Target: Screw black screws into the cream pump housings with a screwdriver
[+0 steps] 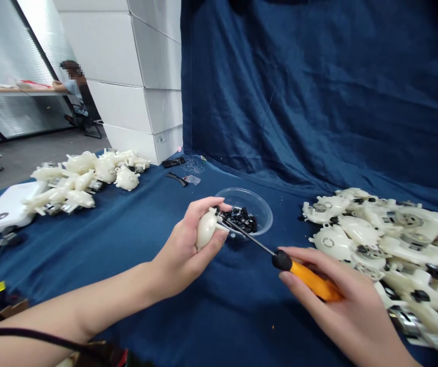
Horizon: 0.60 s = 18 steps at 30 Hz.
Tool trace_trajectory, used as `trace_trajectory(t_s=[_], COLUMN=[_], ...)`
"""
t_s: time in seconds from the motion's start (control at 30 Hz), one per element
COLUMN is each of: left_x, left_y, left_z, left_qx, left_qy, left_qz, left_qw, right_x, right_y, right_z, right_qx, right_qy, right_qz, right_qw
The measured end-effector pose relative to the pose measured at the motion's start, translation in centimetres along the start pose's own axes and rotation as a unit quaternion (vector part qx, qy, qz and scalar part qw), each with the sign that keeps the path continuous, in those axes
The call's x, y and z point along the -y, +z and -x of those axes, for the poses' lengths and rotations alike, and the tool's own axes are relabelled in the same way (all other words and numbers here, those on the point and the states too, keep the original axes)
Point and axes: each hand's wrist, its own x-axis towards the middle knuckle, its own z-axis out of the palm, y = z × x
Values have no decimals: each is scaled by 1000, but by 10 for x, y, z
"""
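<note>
My left hand is closed around a cream-white plastic housing, held up over the blue cloth. In my right hand is a screwdriver with an orange and black handle. Its metal shaft points left, and the tip meets the side of the housing near my left fingertips; the exact contact spot is too small to make out. Just behind my left hand stands a clear round bowl containing many small black parts.
Cream plastic assemblies are heaped at the right, with another heap at the left beside a white box-shaped device. White cartons stack up behind. Black strips lie near a dark blue curtain. Far left, a person sits.
</note>
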Motion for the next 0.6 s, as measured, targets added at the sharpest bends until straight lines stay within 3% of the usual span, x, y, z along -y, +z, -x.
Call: trace_trajectory(t_s=[0.07,0.13,0.2,0.23,0.3,0.33,0.37,0.4,0.43,0.5,0.57,0.6], left_x=[1,2,3,4,6,6,7,7,7,6,4,4], left_y=[1,-1,-4,-5,-6,-5,-4,-3,-2,0,0,-2], left_z=[2,2,1,0,-2,-3,-3,-3,-3,-1,1,1], left_qx=[5,12,21,26,33,33,30,24,16,9,16,21], left_qy=[8,33,69,89,110,107,95,77,57,28,24,33], left_qz=[-21,-37,-32,-27,-16,-8,0,9,18,22,14,7], left_qw=[1000,999,997,995,993,994,995,997,998,999,999,999], right_x=[-8,-11,-8,-4,5,9,11,11,10,2,-7,-10], right_y=[1,-1,-5,-8,-11,-11,-11,-10,-9,-6,-5,-5], right_z=[6,10,8,6,0,-3,-5,-5,-4,0,7,9], right_qx=[-76,-61,61,144,280,305,296,260,202,45,-64,-78], right_qy=[-132,-156,-49,39,215,276,300,290,248,96,-76,-128], right_qz=[120,133,28,-52,-198,-243,-262,-250,-210,-65,81,114], right_qw=[981,977,997,987,914,879,868,886,924,992,992,982])
